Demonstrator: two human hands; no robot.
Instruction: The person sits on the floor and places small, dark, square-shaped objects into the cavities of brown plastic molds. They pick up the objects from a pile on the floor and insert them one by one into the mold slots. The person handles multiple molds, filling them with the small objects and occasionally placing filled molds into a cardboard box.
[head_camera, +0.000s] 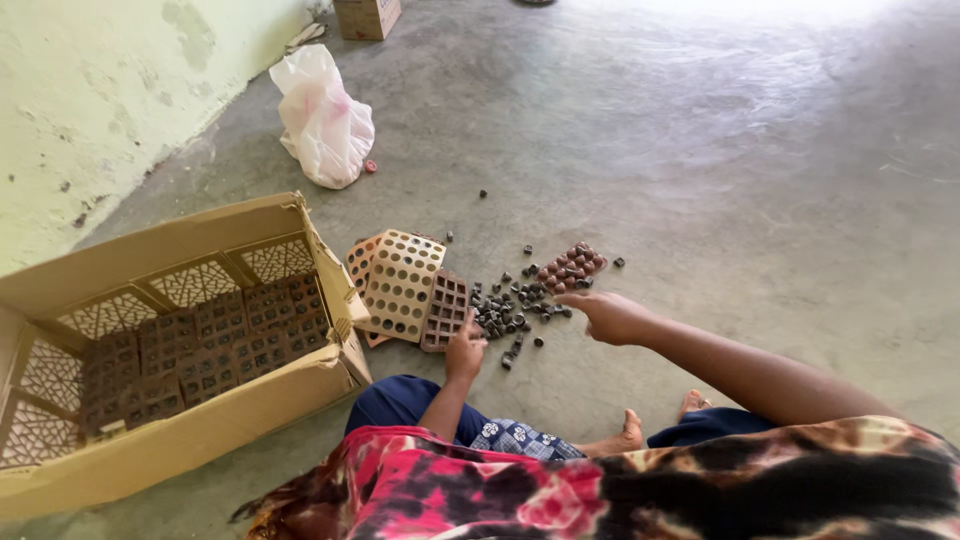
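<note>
From the camera on your head, you are sitting on the bare concrete floor (760, 180) with your legs folded, and both of your hands reach out over a scatter of small dark pieces (512, 305) lying loose on the floor just in front of your knees. Your left hand (465, 350) rests at the near edge of a dark brown tray (446, 308) with square pockets, touching it; the fingers are curled toward the tray, but you cannot tell whether they actually grip anything. Your right hand (608, 315) hovers just right of the loose pile, palm down, the fingers bent loosely inward; whether a piece is held inside them is hidden. Beyond the pile, a little farther from you, lies a small reddish-brown tray (572, 266) with its pockets filled by rounded pieces. Left of the dark brown tray, overlapping it, a cream tray (402, 282) with round holes leans on an orange tray (362, 258). To your left stands an open cardboard box (200, 425) lined with lattice panels and holding rows of brown trays (205, 350) packed flat. Well apart, near the pale green wall (90, 100), a white plastic bag (322, 118) sits on the floor, with a smaller carton (366, 17) at the top edge.
</note>
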